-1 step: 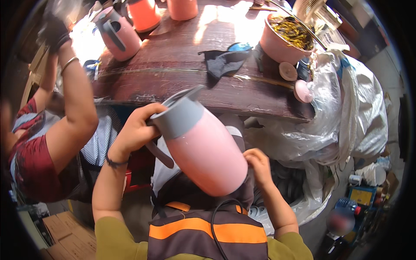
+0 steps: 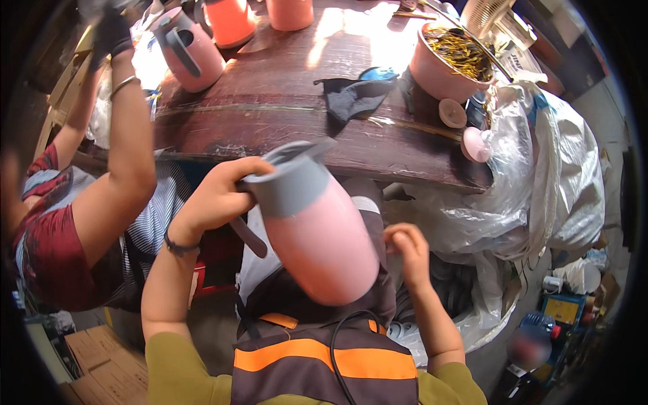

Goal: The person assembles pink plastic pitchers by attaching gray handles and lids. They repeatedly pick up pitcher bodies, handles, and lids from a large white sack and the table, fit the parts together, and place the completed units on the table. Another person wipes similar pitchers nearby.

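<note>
A pink vacuum jug (image 2: 324,239) with a grey collar and spout hangs tilted over my lap, its base toward the lower right. My left hand (image 2: 219,196) grips it at the grey collar, thumb near the top rim. Below that hand the dark grey handle sticks out. My right hand (image 2: 409,251) is just right of the jug's body, apart from it. Its fingers are curled and close together; whatever may be in them is hidden.
Ahead is a dark red wooden table (image 2: 270,125) with a pink jug (image 2: 196,67), a dark cloth (image 2: 354,98) and a pink tub (image 2: 439,74) of yellow-black strips. Plastic sacks (image 2: 567,169) stand right. At left a co-worker's gloved hand (image 2: 111,34) is raised.
My right hand has come off the jug's lower side, leaving a gap. The jug has shifted slightly in my left hand and stands a little more upright. The co-worker's arm moved right.
</note>
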A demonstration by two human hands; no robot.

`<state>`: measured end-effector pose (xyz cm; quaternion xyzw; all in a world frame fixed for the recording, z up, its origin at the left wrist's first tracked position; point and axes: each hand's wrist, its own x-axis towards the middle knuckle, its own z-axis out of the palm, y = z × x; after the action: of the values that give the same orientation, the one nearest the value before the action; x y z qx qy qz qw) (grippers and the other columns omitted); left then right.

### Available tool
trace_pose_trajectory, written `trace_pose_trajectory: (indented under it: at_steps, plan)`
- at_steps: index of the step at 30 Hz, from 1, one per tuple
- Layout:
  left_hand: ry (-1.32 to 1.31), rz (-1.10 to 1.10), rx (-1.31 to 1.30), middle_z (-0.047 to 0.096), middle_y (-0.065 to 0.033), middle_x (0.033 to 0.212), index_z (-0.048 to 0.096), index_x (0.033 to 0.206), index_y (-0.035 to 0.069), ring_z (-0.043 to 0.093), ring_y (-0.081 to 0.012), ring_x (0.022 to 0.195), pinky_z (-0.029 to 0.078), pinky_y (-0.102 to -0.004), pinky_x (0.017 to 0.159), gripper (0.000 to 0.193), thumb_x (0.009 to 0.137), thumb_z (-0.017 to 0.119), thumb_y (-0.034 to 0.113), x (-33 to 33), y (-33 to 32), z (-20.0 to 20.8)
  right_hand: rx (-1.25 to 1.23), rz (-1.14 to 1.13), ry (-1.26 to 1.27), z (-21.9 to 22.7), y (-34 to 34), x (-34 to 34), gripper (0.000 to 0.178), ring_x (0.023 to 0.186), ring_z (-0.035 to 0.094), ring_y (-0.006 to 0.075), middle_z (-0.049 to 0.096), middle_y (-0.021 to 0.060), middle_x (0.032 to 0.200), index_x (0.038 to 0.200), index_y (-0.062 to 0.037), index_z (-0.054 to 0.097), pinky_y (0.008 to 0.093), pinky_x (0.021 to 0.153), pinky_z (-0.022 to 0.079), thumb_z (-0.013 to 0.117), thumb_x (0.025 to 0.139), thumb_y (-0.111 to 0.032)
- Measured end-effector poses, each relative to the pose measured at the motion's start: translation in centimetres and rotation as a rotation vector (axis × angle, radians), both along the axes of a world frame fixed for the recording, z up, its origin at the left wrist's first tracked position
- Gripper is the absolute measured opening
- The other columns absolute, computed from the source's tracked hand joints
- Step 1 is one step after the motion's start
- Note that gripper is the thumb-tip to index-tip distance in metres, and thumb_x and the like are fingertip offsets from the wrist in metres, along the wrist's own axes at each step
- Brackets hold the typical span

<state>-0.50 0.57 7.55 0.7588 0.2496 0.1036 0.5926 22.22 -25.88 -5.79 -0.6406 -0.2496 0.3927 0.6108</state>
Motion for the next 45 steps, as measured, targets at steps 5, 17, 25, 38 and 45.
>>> trace_pose_trajectory:
  at_steps: [5, 17, 25, 38, 45]
  plan:
    - [0.042, -0.637, 0.652, 0.06, -0.0139, 0.114, 0.059, 0.113, 0.007, 0.056, -0.0325, 0.106, 0.043, -0.0367, 0.094, 0.046, 0.067, 0.062, 0.002, 5.7, -3.9, -0.2, 0.361, 0.266, -0.518, 6.5, 4.8, -0.5, 0.044, 0.124, 0.048, 0.0237, 0.051, 0.0131, 0.132, 0.129, -0.0041, 0.051, 0.0331, 0.101, 0.038, 0.059, 0.091, -0.024]
    - [0.024, -0.351, 0.173, 0.063, -0.0214, 0.099, 0.058, 0.112, 0.004, 0.061, -0.038, 0.093, 0.049, -0.0402, 0.078, 0.038, 0.077, 0.062, 0.017, 5.4, -4.9, -3.7, 0.239, 0.334, -0.509, 5.0, 4.8, 0.0, 0.025, 0.104, 0.062, 0.0277, 0.066, 0.0133, 0.109, 0.107, -0.0024, 0.064, 0.0358, 0.091, 0.046, 0.065, 0.084, -0.013]
    - [0.083, -0.292, 0.097, 0.063, -0.0167, 0.097, 0.054, 0.117, 0.006, 0.063, -0.034, 0.091, 0.048, -0.0356, 0.08, 0.048, 0.071, 0.056, 0.019, 4.2, -3.5, -4.4, 0.195, -0.103, -0.803, 9.5, 12.5, 14.3, 0.022, 0.094, 0.063, 0.0194, 0.067, 0.0093, 0.101, 0.103, 0.0004, 0.065, 0.0306, 0.085, 0.048, 0.059, 0.088, -0.015]
    - [0.047, -0.007, -0.256, 0.059, -0.0049, 0.085, 0.044, 0.126, 0.009, 0.058, -0.0117, 0.08, 0.046, -0.0245, 0.073, 0.064, 0.066, 0.062, -0.006, 2.9, -3.0, -7.1, -0.226, -0.054, -0.759, 8.0, 7.9, 25.6, 0.034, 0.099, 0.063, 0.018, 0.065, 0.009, 0.106, 0.113, -0.0019, 0.062, 0.0309, 0.083, 0.05, 0.065, 0.087, -0.023]
    - [-0.006, -0.039, -0.258, 0.057, -0.0029, 0.081, 0.05, 0.091, 0.004, 0.052, -0.0089, 0.07, 0.042, -0.0215, 0.064, 0.026, 0.067, 0.059, 0.002, 2.1, -2.8, -7.4, 0.092, -0.541, -0.646, 5.6, 1.8, 29.4, 0.02, 0.081, 0.067, 0.0164, 0.069, 0.0054, 0.09, 0.1, -0.0031, 0.065, 0.0265, 0.072, 0.05, 0.062, 0.09, -0.021]
